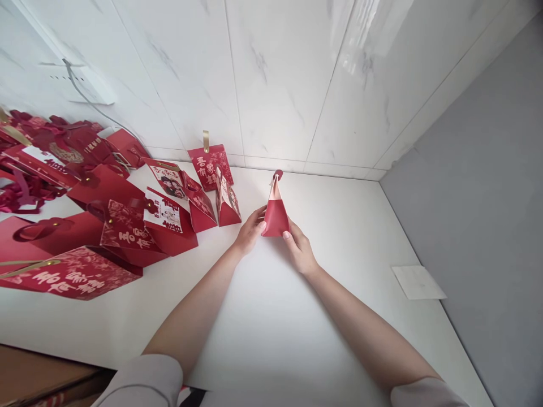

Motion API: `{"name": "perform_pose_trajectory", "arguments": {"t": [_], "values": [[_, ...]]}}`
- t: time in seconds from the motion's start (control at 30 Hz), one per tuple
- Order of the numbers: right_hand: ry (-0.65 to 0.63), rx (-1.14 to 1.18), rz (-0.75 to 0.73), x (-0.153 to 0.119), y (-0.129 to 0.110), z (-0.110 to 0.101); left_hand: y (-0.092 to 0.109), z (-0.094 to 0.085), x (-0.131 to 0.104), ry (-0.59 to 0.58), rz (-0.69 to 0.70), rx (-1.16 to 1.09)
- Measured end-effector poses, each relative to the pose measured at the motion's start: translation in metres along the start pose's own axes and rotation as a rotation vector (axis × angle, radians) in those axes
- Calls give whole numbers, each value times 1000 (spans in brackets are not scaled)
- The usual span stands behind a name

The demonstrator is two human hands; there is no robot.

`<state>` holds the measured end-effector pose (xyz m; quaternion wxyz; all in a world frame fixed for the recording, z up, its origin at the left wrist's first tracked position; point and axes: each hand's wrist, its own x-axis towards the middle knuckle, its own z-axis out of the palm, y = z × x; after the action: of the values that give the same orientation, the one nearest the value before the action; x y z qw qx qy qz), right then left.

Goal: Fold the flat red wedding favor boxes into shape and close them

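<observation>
A small red gift box point(276, 217) with a tapered, triangular side stands upright on the white table, its narrow top closed by a dark red tab. My left hand point(252, 230) grips its left lower edge, thumb on the near face. On the right lower edge, my right hand point(300, 247) holds it the same way. The fingers behind the box are partly hidden. Just left of my left hand stands a similar small red box point(229, 206) with a printed picture on its side.
Many red gift boxes point(127, 232) with handles crowd the table's left side. A red box with a gold loop point(212, 164) stands by the tiled wall point(280, 79). A pale square plate point(418, 282) sits by the grey panel point(479, 169) at right. A cable point(91, 104) hangs from a socket.
</observation>
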<state>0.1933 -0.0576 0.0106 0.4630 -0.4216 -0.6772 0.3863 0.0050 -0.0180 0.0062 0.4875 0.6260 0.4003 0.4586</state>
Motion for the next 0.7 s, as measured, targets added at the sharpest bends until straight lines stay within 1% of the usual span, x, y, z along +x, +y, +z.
{"name": "perform_pose_trajectory", "arguments": {"t": [0.2, 0.43, 0.57, 0.63, 0.7], "values": [[92, -165, -65, -6, 1, 2, 2, -1, 1, -3, 3, 5], [121, -256, -108, -10, 0, 4, -2, -1, 1, 12, 18, 0], [110, -255, -165, -11, 1, 6, -5, -2, 2, 45, 22, -47], [94, -218, -145, -10, 2, 6, -6, -1, 2, 43, 24, -61], [67, -167, -86, -8, 4, 6, -6, -1, 1, 28, 26, -60]]}}
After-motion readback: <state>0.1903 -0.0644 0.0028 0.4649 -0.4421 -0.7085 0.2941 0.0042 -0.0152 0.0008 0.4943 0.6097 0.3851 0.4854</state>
